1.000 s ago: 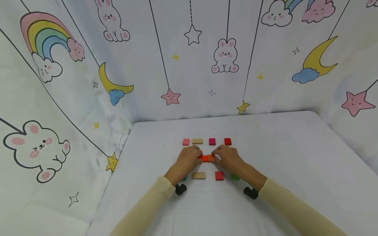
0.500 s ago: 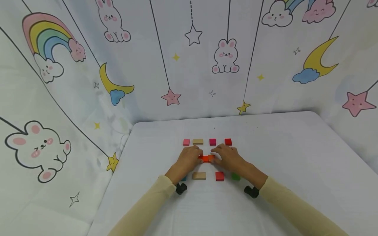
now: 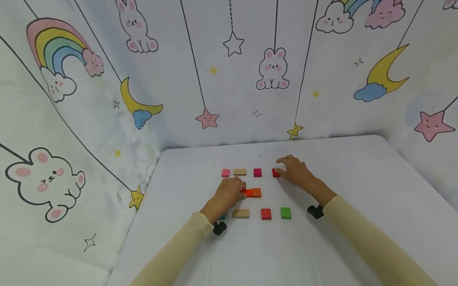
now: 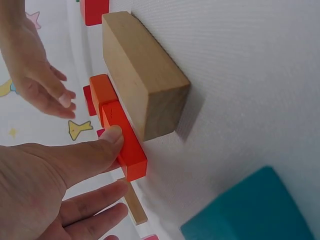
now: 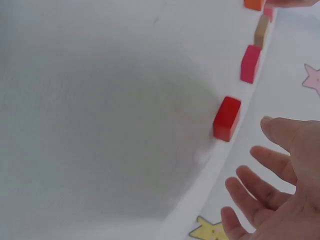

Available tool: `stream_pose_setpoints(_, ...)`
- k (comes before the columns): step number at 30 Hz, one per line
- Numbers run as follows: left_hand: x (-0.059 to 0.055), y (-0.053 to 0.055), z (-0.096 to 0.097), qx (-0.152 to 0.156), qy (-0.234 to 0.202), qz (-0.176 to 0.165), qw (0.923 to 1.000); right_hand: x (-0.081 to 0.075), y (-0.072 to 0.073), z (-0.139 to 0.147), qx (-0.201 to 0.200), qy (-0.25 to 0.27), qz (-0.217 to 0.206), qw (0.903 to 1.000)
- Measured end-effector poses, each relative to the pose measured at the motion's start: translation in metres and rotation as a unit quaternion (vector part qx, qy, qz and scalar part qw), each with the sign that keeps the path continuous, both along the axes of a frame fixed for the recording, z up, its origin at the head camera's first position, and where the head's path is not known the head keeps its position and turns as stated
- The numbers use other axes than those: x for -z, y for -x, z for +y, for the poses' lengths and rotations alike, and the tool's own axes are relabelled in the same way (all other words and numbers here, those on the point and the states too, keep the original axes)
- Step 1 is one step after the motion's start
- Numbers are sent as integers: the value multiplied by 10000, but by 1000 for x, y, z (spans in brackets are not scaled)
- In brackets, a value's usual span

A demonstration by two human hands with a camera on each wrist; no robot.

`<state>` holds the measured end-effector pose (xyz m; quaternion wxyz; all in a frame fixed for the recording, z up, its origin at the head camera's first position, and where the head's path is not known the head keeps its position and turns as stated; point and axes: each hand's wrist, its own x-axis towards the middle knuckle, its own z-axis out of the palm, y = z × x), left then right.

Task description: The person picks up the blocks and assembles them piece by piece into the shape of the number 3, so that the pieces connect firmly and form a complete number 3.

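My left hand [image 3: 228,192] pinches an orange-red block [image 4: 131,150] lying on the white table; the thumb presses its near side, and the index finger is hidden behind it. An orange block [image 3: 256,192] touches that block's right end. My right hand [image 3: 297,171] hovers at the far row, its fingers spread and holding nothing. Just below its fingertips in the head view lies a dark red block [image 5: 227,119]; the right wrist view shows a gap between them.
The far row also has a magenta block [image 3: 257,172], a wooden block [image 3: 239,172] and a pink block [image 3: 226,173]. Nearer lie another wooden block [image 3: 241,213], a red block [image 3: 266,214], a green block [image 3: 285,213] and a teal block [image 4: 250,210], partly behind my left wrist.
My right hand has left the orange block and moved away and to the right, over to the dark red block. The green block is now uncovered. My left hand stays put.
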<state>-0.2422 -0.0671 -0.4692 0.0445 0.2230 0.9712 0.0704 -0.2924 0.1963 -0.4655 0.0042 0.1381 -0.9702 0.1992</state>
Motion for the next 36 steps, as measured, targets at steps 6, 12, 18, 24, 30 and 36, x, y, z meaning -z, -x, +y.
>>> stream_pose_setpoints(6,-1,1,0,-47,-45,-107,9999,2,5,9,-47,-30,-372,9993)
stream_pose_setpoints(12,1,2,-1,-66,-65,-153,9998,8,5,10,-51,-24,-480,9988)
stream_pose_setpoints(18,2,3,-2,-47,-128,-205,9997,11,6,10,-22,8,-571,9984)
stream_pose_setpoints(24,0,3,-3,-16,-112,-121,9999,13,7,9,13,26,-715,9974)
stream_pose_setpoints(30,2,3,-4,72,-69,-57,9999,17,4,10,-23,81,-834,9965)
stream_pose_setpoints(36,2,3,-4,43,-95,-54,9999,16,-2,6,-38,109,-844,9964)
